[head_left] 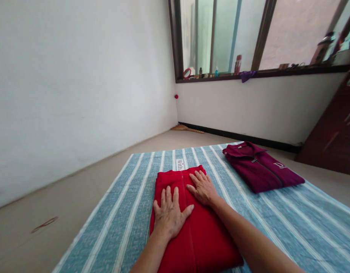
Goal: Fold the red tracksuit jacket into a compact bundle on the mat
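Observation:
A bright red zip-front garment [203, 242], folded into a neat rectangle, lies in front of me on a blue-and-white striped cover [129, 182]. My left hand [169, 213] rests flat on its left half, fingers spread and thumb reaching toward the zip line. Farther up on the right half, my right hand [202, 187] also presses flat with fingers apart. Neither hand grips the cloth. To the right, apart from both hands, sits a folded maroon jacket [266, 170] with a collar, a dark zip and white lettering.
A white wall [84, 76] rises on the left. Along the window sill [217, 77] stand a pink bottle [238, 65], a small round mirror [187, 73] and a purple cloth [248, 76]. A broom [186, 128] lies in the floor corner; a dark red door [331, 132] is at right.

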The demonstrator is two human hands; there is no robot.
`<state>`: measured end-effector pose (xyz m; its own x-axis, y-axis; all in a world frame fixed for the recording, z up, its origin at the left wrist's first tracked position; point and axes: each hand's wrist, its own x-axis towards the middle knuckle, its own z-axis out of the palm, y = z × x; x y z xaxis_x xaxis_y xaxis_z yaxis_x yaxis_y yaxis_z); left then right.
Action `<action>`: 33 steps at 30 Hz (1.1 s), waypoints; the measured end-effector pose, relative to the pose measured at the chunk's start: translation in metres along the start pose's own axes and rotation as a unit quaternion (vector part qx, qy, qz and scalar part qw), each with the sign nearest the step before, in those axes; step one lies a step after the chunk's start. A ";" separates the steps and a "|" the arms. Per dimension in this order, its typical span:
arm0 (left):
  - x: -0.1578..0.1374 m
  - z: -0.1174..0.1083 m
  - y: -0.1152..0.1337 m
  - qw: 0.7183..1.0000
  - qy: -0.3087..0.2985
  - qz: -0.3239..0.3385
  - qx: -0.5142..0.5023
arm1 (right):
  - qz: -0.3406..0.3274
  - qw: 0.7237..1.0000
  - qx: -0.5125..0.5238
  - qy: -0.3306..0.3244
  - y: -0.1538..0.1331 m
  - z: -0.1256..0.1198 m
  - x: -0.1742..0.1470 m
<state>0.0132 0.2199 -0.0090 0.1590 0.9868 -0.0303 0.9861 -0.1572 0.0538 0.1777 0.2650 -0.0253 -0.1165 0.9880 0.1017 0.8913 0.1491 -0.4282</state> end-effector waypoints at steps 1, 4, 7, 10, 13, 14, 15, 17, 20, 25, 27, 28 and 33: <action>0.000 0.001 0.000 1.000 0.001 -0.002 0.002 | 0.002 1.000 0.000 0.001 0.000 0.001 0.000; 0.000 0.002 0.000 1.000 0.000 -0.008 0.004 | 0.005 1.000 0.000 0.005 0.000 0.002 0.000; -0.001 0.001 0.002 1.000 -0.005 -0.010 0.005 | 0.001 1.000 0.000 0.006 0.001 0.003 0.000; -0.002 -0.002 0.003 1.000 -0.009 -0.011 0.007 | -0.001 1.000 -0.002 0.002 0.001 0.003 0.001; -0.002 -0.003 0.004 1.000 -0.011 -0.011 0.006 | 0.000 1.000 -0.003 0.001 0.001 0.005 0.002; -0.002 -0.004 0.004 1.000 -0.011 -0.011 0.004 | 0.001 1.000 -0.003 0.001 0.001 0.005 0.002; -0.001 -0.004 0.004 1.000 -0.011 -0.011 0.003 | 0.001 1.000 -0.003 0.001 0.001 0.006 0.002; -0.001 -0.005 0.004 1.000 -0.013 -0.011 -0.001 | 0.002 1.000 -0.001 0.000 0.002 0.006 0.003; -0.002 -0.005 0.004 1.000 -0.022 -0.013 -0.008 | 0.002 1.000 0.007 0.001 0.003 0.007 0.003; -0.004 -0.007 0.003 0.999 -0.023 -0.005 -0.043 | -0.003 0.999 0.044 0.018 0.001 0.009 0.001; 0.001 -0.013 -0.001 0.995 -0.020 -0.005 -0.101 | -0.005 0.997 0.069 0.030 0.001 0.008 0.002; 0.006 -0.018 -0.006 0.990 -0.014 -0.005 -0.137 | -0.005 0.996 0.084 0.037 0.003 0.007 0.003; 0.047 -0.046 -0.043 0.967 0.069 -0.087 -0.229 | 0.070 0.977 0.173 0.107 0.026 -0.007 0.020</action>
<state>-0.0243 0.2748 0.0327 -0.0474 0.9974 0.0539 0.8673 0.0144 0.4975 0.2016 0.2888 -0.0279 0.1232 0.9740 0.1900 0.6861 0.0548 -0.7255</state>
